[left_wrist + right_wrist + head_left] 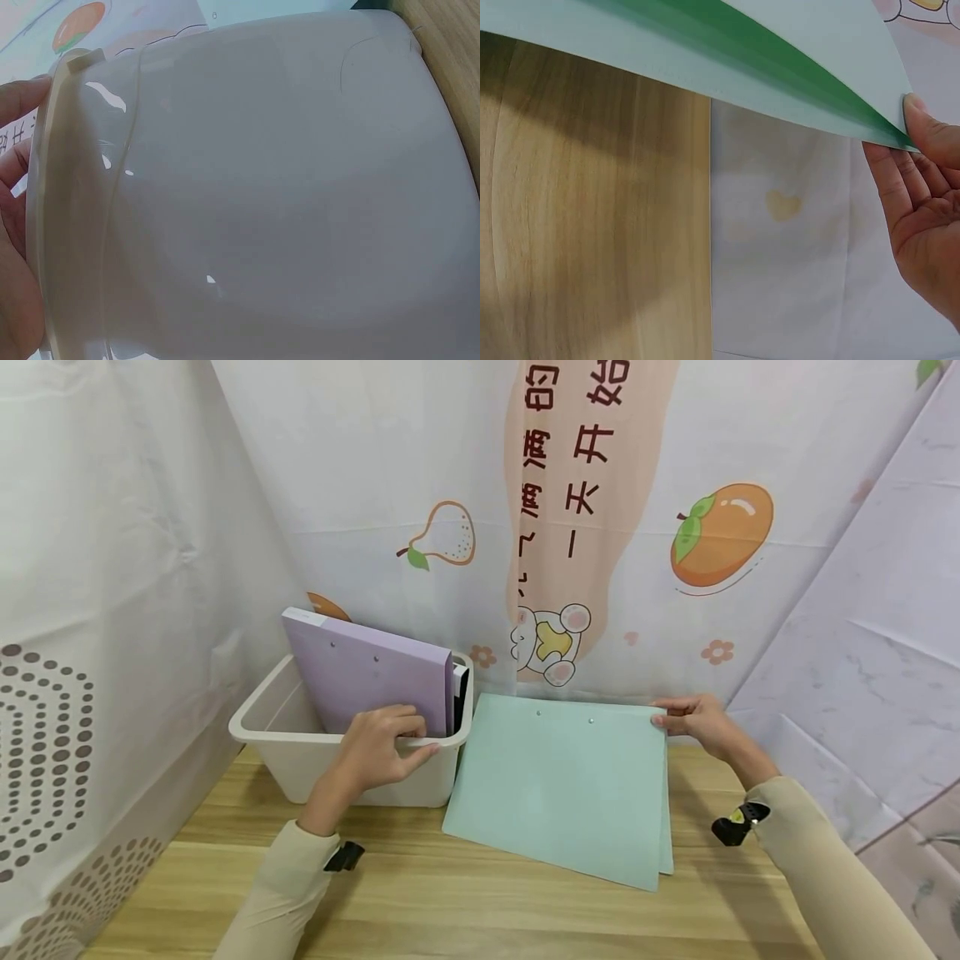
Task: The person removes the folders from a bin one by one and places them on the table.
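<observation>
At the front rim of a white plastic bin point(352, 768), my left hand point(382, 743) grips the edge, thumb on the outer side and fingers over the inside. The bin's smooth wall fills most of the left wrist view, with part of the hand point(19, 247) at its left edge. A purple file folder point(375, 672) leans inside the bin, beside a black and white item point(461, 689). My right hand point(701, 722) pinches the far right corner of a mint-green folder point(562, 785). In the right wrist view, its covers part slightly, showing a darker green inside point(742, 52).
The bin and green folder sit side by side on a wooden table point(420, 893). Behind them hangs a white printed curtain point(360, 460) with fruit pictures and lettering. More cloth hangs at the left point(97, 568) and right sides.
</observation>
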`<state>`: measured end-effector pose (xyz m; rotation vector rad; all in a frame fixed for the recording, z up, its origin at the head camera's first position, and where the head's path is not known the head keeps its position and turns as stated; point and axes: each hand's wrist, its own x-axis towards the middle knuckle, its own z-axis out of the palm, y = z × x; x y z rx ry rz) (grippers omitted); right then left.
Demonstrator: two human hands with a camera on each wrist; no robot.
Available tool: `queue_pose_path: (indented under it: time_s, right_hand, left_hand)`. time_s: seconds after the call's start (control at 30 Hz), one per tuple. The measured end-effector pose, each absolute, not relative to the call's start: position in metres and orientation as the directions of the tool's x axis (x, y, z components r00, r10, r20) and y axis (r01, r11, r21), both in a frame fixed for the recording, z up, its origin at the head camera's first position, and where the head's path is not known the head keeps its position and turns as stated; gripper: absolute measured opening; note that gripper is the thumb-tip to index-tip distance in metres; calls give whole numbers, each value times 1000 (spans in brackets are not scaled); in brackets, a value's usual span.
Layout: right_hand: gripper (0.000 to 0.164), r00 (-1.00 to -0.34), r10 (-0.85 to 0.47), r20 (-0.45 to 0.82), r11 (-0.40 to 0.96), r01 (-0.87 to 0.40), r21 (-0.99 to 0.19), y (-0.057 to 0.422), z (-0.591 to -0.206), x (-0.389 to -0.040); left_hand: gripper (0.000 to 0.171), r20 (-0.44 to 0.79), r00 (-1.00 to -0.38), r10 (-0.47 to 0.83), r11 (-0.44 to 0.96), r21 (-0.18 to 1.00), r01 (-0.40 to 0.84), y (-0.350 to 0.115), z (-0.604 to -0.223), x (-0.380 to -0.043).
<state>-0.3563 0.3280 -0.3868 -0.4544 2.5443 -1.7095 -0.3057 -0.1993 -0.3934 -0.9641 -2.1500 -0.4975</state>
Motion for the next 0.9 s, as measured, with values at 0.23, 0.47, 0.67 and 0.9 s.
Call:
queue_pose_path:
  time_s: [0.23, 0.47, 0.67, 0.9]
  right_hand:
    - [48, -964, -244, 101, 445, -204, -872, 324, -392, -363]
    - [48, -966, -244, 89, 501, -204, -841, 318, -398, -365]
    - [46, -964, -254, 82, 542, -212, -813, 311, -399, -366]
    - [46, -972, -224, 74, 571, -193, -798, 305, -402, -368]
  left_hand:
    - [25, 744, -464, 481, 646, 57, 761, -199, -391, -304]
    - [25, 738, -470, 483, 646, 62, 761, -198, -390, -304]
    - [26, 739, -468, 484, 646, 59, 761, -198, -391, -305]
    - [28, 752, -455, 478, 641, 55, 765, -199, -392, -306]
